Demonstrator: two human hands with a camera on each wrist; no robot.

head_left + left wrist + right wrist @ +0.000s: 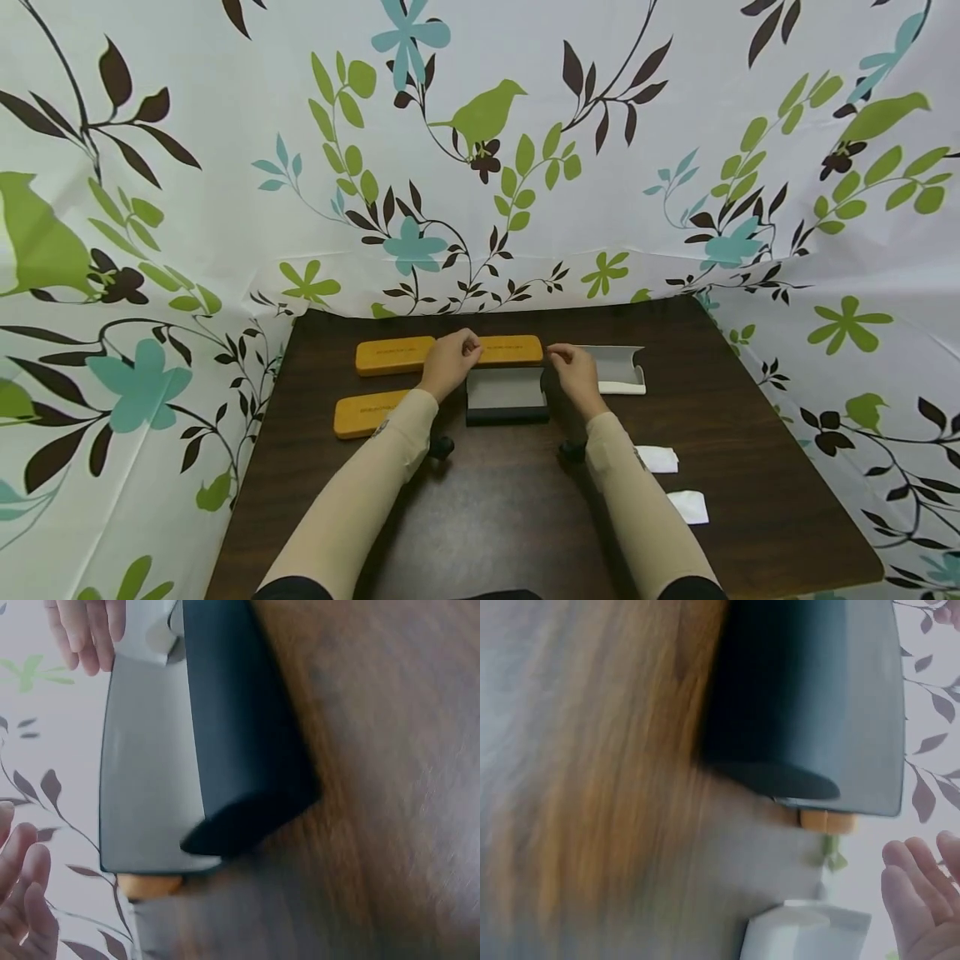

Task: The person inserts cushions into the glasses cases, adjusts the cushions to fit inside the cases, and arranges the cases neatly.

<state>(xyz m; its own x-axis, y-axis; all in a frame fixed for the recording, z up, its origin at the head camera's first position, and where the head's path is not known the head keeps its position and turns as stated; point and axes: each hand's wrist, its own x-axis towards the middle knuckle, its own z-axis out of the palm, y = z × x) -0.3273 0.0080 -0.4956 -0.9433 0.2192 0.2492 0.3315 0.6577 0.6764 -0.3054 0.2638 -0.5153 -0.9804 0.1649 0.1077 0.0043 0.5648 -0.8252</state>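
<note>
**My left hand (450, 364) and right hand (574, 374) stand apart on either side of a black case (507, 416)**

The black case sits on the dark wooden table (495, 525), near the middle and straight in front of me, open so that its grey lining shows. Its dark outer side faces me, and from each wrist I see the curved edge at its end.

My left hand is raised just left of the case, fingers relaxed and a little bent, with nothing in its grasp. My right hand is up on the other side, its fingers loose and slightly spread in the view from its own wrist, also gripping nothing. The wrist views show a gap between each hand and the case (both are blurred in places, though the fingers read clearly enough).

Behind the case lies one yellow box (513, 350), partly covered by my left hand in the head view. A second yellow box (394, 355) is to its left, and a third yellow box (364, 416) lies nearer me, partly hidden by my left forearm.

Past my right hand rests a white case (624, 388), open, with a grey inside. Two white pieces, one farther (660, 459) and one nearer (690, 507), lie beside my right forearm. A curtain (225, 208) printed with leaves, birds and flowers hangs around the table.
</note>
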